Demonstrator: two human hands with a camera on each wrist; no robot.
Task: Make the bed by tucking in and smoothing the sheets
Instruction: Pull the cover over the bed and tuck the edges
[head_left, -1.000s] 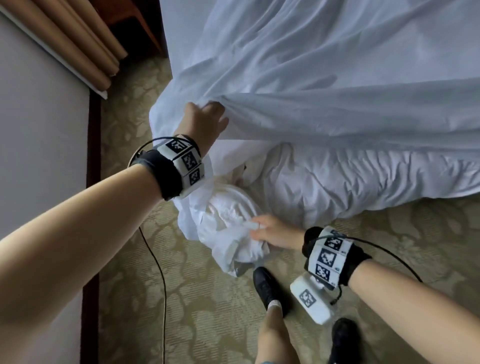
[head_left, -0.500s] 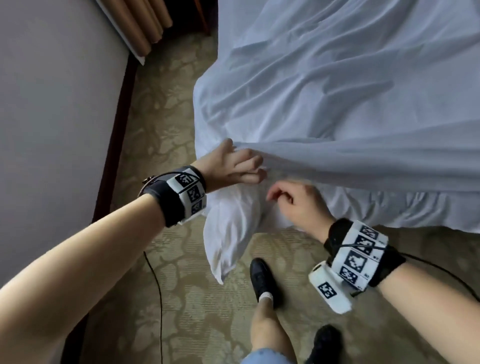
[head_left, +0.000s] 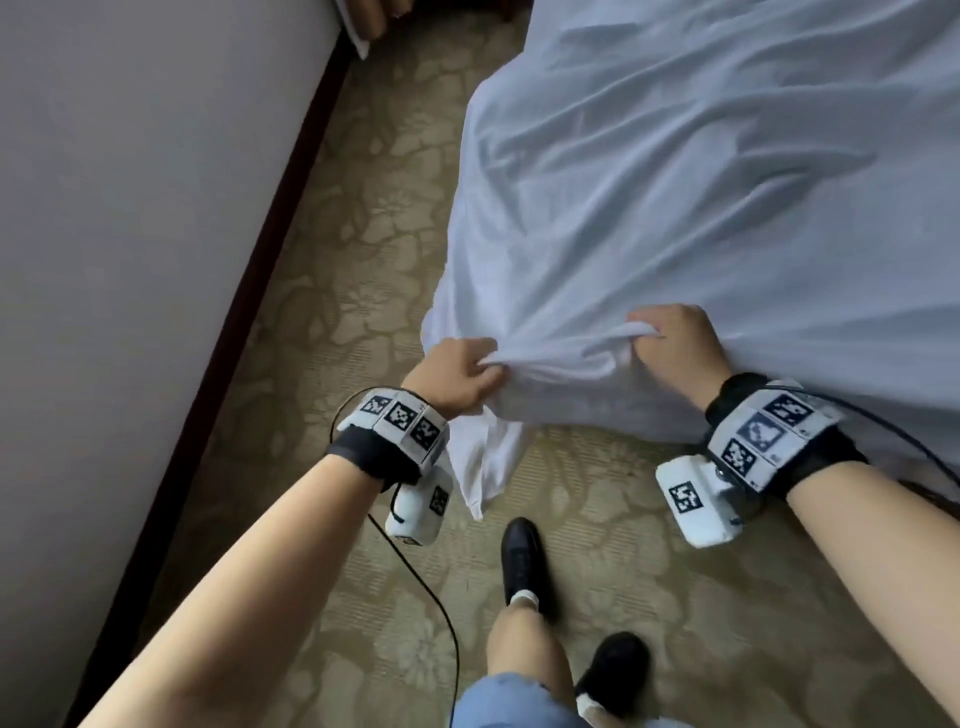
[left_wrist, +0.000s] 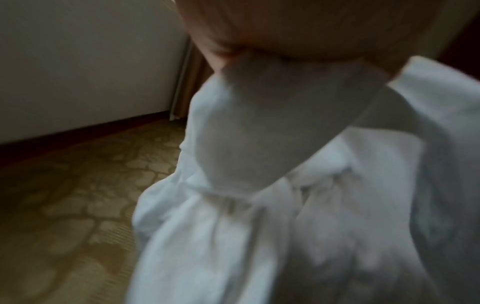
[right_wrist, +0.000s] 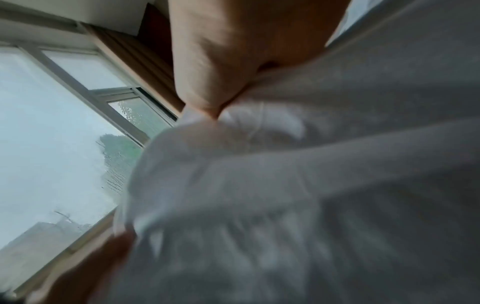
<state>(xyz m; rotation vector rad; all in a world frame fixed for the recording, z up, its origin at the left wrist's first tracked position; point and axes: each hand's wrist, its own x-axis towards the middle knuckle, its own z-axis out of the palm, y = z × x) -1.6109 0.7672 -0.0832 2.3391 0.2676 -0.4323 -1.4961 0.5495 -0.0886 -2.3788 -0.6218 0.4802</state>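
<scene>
Gripping the sheet (head_left: 675, 208) at the bed's near left corner, both hands bunch its edge, likely to pull it taut for tucking.
Left hand (head_left: 457, 376) and right hand (head_left: 675, 348) have fingers curled round cloth; a loose tail hangs toward the carpet (head_left: 363, 260), wall (head_left: 130, 208) close at left.

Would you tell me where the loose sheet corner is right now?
In the head view, the sheet corner hangs below the left hand, above the carpet near the bed's corner.

Open carpet (head_left: 322, 291) lay left of fingers (head_left: 480, 370); wall (head_left: 130, 208) closed far left. Draped sheet (head_left: 701, 182) blocked ahead and right; shoe (head_left: 522, 556) below.
</scene>
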